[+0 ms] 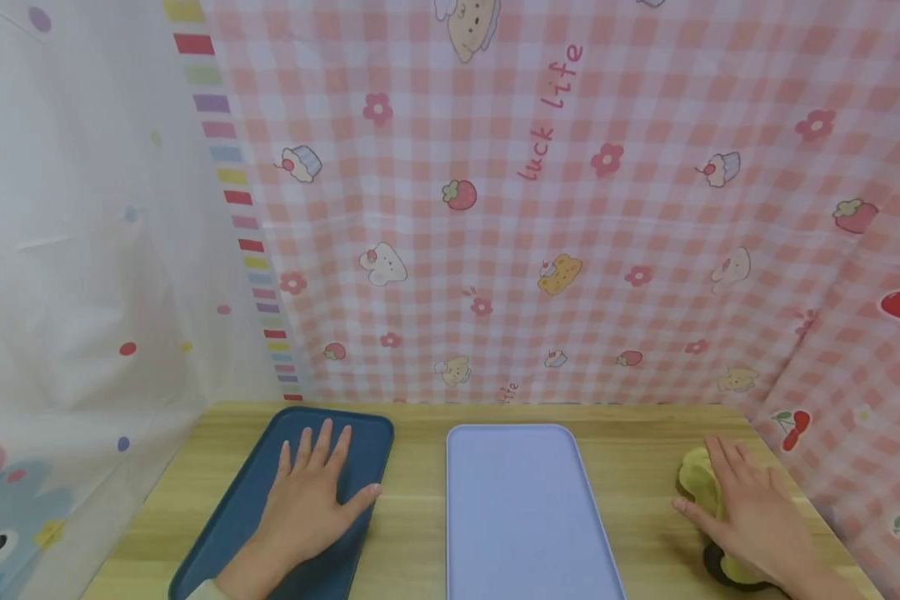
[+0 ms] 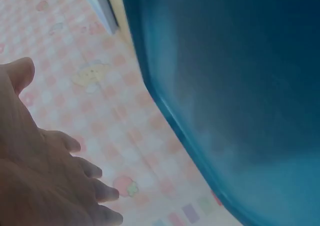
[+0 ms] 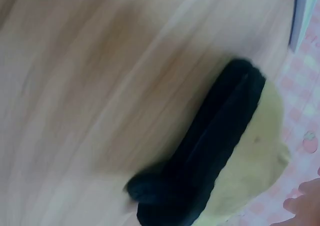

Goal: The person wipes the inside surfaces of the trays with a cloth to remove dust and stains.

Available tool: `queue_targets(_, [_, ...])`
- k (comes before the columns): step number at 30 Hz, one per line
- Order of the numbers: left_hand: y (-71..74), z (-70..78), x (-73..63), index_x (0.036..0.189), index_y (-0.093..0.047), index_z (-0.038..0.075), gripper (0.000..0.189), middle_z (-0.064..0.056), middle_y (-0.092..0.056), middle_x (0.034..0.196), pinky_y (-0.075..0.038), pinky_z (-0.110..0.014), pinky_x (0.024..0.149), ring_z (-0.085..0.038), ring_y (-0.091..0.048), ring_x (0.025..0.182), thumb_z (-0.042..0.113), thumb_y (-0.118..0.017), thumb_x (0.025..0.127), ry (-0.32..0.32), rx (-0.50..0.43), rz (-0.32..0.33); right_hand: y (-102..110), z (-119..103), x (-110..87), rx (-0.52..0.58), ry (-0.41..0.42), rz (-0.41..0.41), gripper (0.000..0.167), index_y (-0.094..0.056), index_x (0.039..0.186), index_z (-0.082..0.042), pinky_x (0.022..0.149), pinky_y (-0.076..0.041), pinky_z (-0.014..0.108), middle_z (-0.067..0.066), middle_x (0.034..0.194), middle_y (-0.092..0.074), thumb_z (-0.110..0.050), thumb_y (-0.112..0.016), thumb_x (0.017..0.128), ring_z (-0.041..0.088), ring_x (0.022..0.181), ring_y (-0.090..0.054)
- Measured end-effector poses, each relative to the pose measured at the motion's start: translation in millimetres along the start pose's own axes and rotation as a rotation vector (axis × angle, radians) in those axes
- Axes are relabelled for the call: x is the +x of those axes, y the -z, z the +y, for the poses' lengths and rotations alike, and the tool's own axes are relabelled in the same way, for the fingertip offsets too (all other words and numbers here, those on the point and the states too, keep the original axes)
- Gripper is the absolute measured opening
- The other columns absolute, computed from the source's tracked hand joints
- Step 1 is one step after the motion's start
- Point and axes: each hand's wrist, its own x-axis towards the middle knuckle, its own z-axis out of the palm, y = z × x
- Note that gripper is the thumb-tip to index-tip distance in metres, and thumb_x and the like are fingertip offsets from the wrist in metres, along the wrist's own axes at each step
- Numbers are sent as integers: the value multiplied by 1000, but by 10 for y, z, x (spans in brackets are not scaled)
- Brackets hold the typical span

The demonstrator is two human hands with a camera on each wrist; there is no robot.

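Note:
My left hand (image 1: 307, 500) is over a dark blue tray (image 1: 363, 442), its fingers straight and spread. In the left wrist view the same hand (image 2: 50, 171) shows at the left, and nothing is in it. On the right, my right hand (image 1: 757, 508) is over a soft yellow-green cloth item (image 1: 697, 475) with a black band (image 1: 716, 567), partly hiding it. The fingers look extended; whether they touch the cloth I cannot tell. In the right wrist view the black band (image 3: 215, 146) lies along the yellow-green fabric (image 3: 250, 161), and fingertips (image 3: 302, 206) show at the lower right edge.
A pale lavender tray (image 1: 521, 500) lies between the two hands on the wooden table (image 1: 420, 483). Behind the table hangs a pink checked cloth (image 1: 495, 250), which continues along the right side. A white patterned curtain (image 1: 82, 292) hangs on the left.

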Motion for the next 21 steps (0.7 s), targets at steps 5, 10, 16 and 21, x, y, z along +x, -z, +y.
queue_targets(5, [-18,139,44,164,-31,5,104,-29,-24,167,-9,-75,118,-56,-19,151,81,-40,94,-2,-21,-9,30,75,45,4,-29,-15,110,-20,161,10,98,-26,83,42,154,-34,-57,-71,91,61,137,-37])
queue_targets(10, [-70,265,105,163,-33,6,102,-30,-28,165,-11,-73,119,-55,-24,150,79,-46,94,0,-35,-37,48,82,84,41,-82,-81,109,-18,161,10,96,-27,86,45,154,-29,-58,-69,93,67,132,-36])
queue_targets(16, [-144,470,169,162,-36,5,99,-29,-34,163,-17,-70,120,-54,-29,149,74,-54,93,16,-126,-72,-17,127,141,78,-133,-142,108,-21,157,15,88,-37,83,51,150,-27,-59,-66,94,73,123,-39])
queue_targets(21, [-215,669,190,157,-42,-1,92,-30,-42,158,-25,-69,117,-54,-37,145,63,-63,95,6,-230,-72,-107,206,161,96,-155,-201,106,-22,154,19,86,-43,78,52,149,-27,-61,-62,97,73,123,-40])
